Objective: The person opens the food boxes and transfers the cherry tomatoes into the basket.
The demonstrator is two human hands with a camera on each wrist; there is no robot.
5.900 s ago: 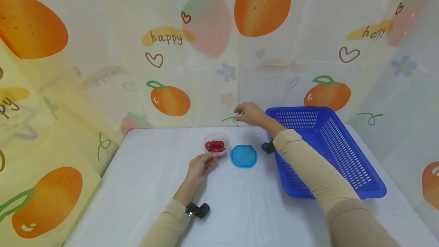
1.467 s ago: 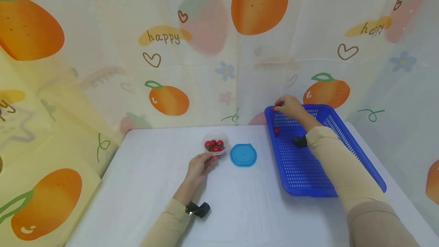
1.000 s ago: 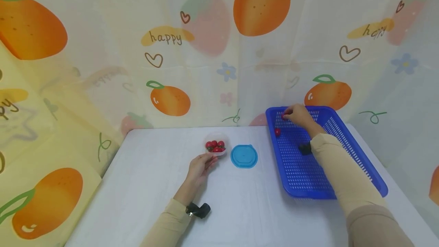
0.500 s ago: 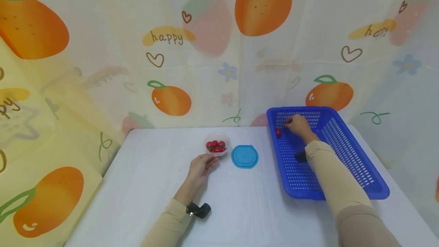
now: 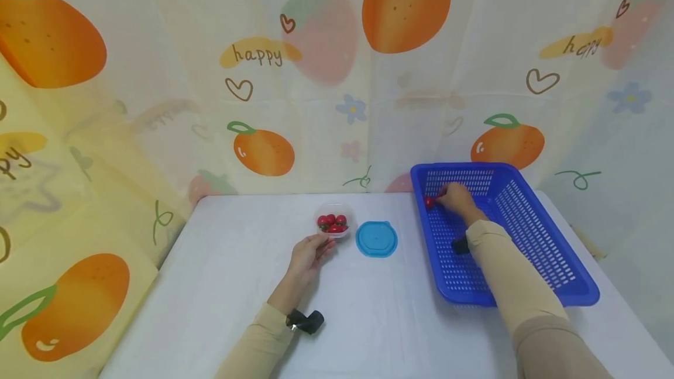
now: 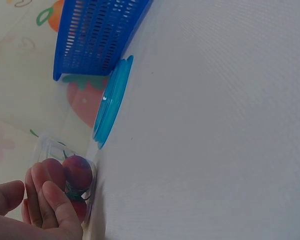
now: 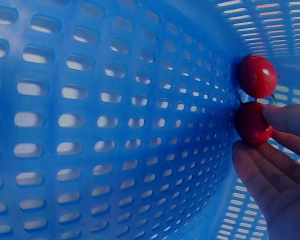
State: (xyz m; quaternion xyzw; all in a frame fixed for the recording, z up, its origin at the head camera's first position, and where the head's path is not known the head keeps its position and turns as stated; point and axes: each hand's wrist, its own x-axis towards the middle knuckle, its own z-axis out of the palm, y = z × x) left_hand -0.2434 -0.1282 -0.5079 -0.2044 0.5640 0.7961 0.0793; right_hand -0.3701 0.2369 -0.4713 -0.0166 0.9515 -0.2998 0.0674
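Deep in the far left corner of the blue plastic basket (image 5: 442, 285), my right hand (image 5: 457, 199) pinches a cherry tomato (image 7: 252, 123) between thumb and fingertips. A second cherry tomato (image 7: 257, 76) lies right beside it, against the basket's bottom. My left hand (image 5: 309, 255) rests at the front of a small clear plastic container (image 5: 334, 209), its fingertips (image 6: 54, 170) against the container's side and the thumb apart. Several red cherry tomatoes (image 5: 332, 228) with green stems sit inside that container; in the left wrist view my fingers hide part of them.
A round-cornered blue lid (image 5: 376, 239) lies flat on the white tablecloth (image 5: 221, 285), between the container and the basket. A fruit-printed curtain (image 5: 326, 133) hangs behind the table. Each wrist wears a black camera (image 5: 306, 321).
My right hand has carried a cherry tomato over the basket's rim and down beside the one lying inside. The left hand has stayed at the container.
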